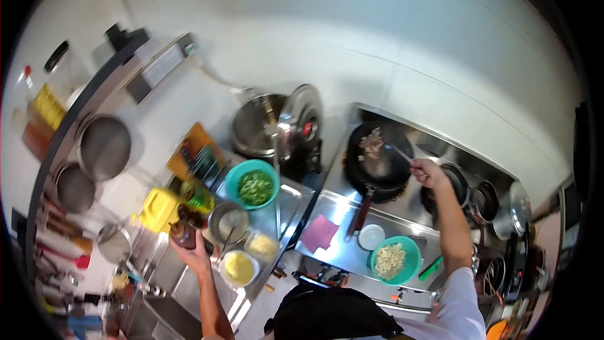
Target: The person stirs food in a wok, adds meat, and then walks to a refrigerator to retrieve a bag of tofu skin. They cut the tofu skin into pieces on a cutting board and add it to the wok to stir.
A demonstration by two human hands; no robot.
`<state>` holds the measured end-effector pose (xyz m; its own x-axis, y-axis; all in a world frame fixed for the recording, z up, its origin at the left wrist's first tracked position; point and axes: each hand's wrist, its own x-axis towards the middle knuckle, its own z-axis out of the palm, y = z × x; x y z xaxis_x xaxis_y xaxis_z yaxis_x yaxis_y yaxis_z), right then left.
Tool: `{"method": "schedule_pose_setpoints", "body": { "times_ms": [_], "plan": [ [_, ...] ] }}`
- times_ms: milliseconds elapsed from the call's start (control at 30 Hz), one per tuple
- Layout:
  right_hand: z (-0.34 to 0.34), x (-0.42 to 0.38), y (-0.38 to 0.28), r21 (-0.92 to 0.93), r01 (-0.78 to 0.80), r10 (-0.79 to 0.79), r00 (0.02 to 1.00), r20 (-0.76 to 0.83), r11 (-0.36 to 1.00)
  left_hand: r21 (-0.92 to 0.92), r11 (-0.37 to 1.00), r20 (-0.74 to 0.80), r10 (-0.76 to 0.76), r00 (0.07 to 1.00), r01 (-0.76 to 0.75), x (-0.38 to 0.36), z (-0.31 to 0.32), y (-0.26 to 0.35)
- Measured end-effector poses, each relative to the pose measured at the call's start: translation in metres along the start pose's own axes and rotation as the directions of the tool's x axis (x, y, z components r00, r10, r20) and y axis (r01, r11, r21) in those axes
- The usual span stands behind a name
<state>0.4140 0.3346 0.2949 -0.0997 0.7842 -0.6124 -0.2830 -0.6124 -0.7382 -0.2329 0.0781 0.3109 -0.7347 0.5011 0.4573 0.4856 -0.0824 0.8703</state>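
My right hand (430, 175) is closed round the handle of a utensil (397, 152), likely a spatula, whose head reaches into a black frying pan (393, 179). Browned meat pieces (372, 144) lie in the pan's upper left part. The pan's long handle (360, 214) points toward me. On the left, my left hand (194, 253) grips a dark brown bottle (183, 234) beside a yellow jug (159, 209). Close to that hand are a metal bowl (218, 221) with a utensil in it and a bowl of yellow food (239, 268).
A teal bowl of chopped greens (255, 187) stands near a large pot (251, 129) with a tilted lid (301, 123). Nearer me are a pink cloth (319, 233), a white dish (371, 237), a teal bowl of pale strips (395, 260) and a green-handled knife (431, 269). More pans (454, 182) sit right.
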Motion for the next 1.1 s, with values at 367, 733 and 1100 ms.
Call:
{"method": "schedule_pose_setpoints", "body": {
  "times_ms": [367,733,1100],
  "plan": [
    [0.063,-0.104,0.018,-0.904,-0.042,-0.41,0.899,0.151,-0.426,0.31,0.95,-0.3,0.065,0.952,0.033,0.053,-0.076,-0.166],
    [0.077,-0.117,0.077,-0.948,-0.129,-0.383,0.924,-0.008,-0.291,-0.24,0.963,-0.229,-0.183,0.956,0.126,0.055,-0.029,-0.301],
    [0.065,-0.108,0.085,-0.968,-0.122,-0.469,0.883,-0.004,-0.221,0.07,0.983,0.017,0.169,0.985,-0.17,-0.051,0.035,-0.063]
  ]
}}
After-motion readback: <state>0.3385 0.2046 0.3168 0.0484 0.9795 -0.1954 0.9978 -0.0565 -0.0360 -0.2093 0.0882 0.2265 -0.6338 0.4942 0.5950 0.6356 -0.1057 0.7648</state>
